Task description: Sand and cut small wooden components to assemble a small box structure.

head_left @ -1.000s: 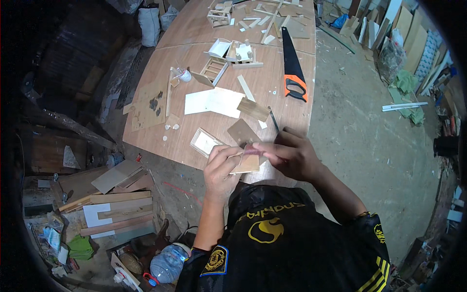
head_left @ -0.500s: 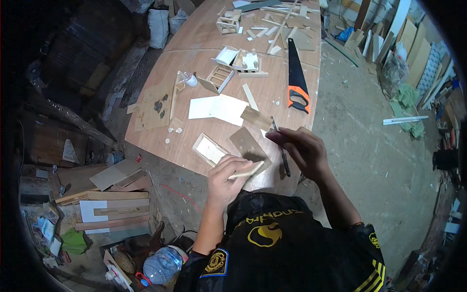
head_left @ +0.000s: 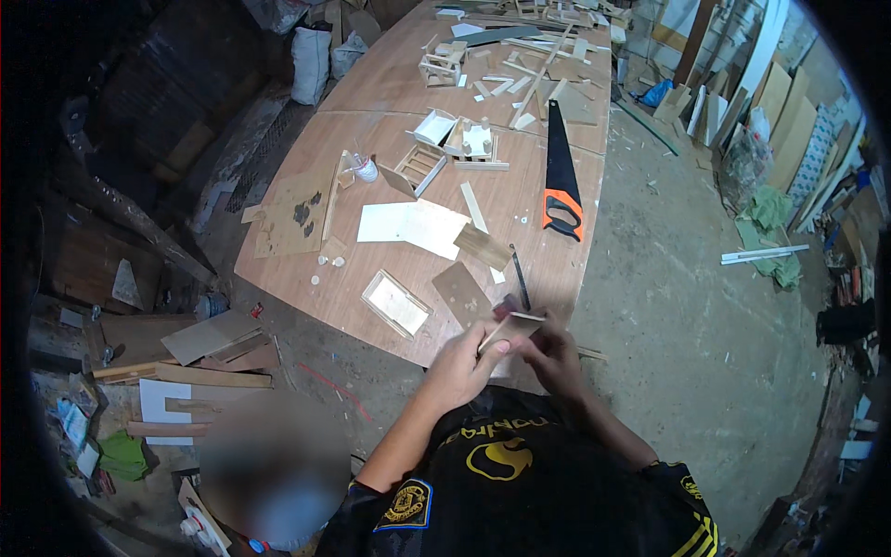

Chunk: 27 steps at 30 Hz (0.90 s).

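Note:
My left hand (head_left: 469,367) grips a small thin wooden board (head_left: 510,328), held tilted over the table's near edge. My right hand (head_left: 555,360) has closed fingers at the board's right side, partly behind it; a dark reddish piece (head_left: 507,303), perhaps sandpaper, shows at those fingertips. Just beyond both hands lie a brown rectangular panel (head_left: 457,288), a thin dark tool (head_left: 519,271) and, to the left, a small shallow wooden frame box (head_left: 392,302).
The wooden table (head_left: 316,260) also carries a hand saw (head_left: 563,209), white panels (head_left: 399,223), small wooden furniture models (head_left: 418,167), a white cup (head_left: 364,168) and offcuts. Boards (head_left: 789,130) lean along the right wall; scrap panels (head_left: 209,339) lie on the floor at left.
My hands, apart half a second ago with the board in the left and the red piece in the right, have come together again at the board. The table appears lower in the view.

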Motion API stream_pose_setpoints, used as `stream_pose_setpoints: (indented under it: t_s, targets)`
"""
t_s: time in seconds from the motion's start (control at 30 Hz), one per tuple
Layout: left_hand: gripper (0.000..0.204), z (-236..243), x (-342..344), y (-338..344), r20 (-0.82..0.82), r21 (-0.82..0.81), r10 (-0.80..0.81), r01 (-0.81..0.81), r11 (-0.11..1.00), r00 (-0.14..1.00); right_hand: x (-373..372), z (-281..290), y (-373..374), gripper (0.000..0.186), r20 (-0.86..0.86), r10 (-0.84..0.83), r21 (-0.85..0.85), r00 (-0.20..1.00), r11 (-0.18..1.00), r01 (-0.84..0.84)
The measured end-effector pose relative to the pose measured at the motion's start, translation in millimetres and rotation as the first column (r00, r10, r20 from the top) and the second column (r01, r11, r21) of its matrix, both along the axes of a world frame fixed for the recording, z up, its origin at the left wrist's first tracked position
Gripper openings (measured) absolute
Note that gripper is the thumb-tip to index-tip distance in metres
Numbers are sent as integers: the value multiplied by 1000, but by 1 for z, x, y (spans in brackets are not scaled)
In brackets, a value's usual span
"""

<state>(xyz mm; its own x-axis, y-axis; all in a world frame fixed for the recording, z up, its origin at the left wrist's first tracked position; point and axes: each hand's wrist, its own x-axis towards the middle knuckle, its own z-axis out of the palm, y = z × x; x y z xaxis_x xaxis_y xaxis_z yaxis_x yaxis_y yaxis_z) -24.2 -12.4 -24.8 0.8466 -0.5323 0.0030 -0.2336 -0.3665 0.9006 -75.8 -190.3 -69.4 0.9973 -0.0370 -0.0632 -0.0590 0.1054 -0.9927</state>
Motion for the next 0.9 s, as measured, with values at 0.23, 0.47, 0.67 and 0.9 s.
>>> stream_pose_setpoints:
  t_s: [0.23, 0.47, 0.67, 0.9]
  targets:
    - [51, 130, 3, 9, 281, -652, -434, 502, 568, 856, 4, 17, -9, 32, -71, -150, 132, 986, 978, 159]
    - [49, 168, -10, -30, 533, -723, -361, 634, 276, 765, -1, -3, 1, 23, -73, -81, 94, 994, 992, 88]
    - [35, 167, -16, -32, 504, -769, -268, 568, 292, 821, -4, -8, 12, 19, -124, -83, 118, 989, 988, 97]
    - [45, 166, -19, -21, 394, -879, -152, 420, 226, 906, 3, 1, 21, 15, -112, -133, 66, 985, 988, 141]
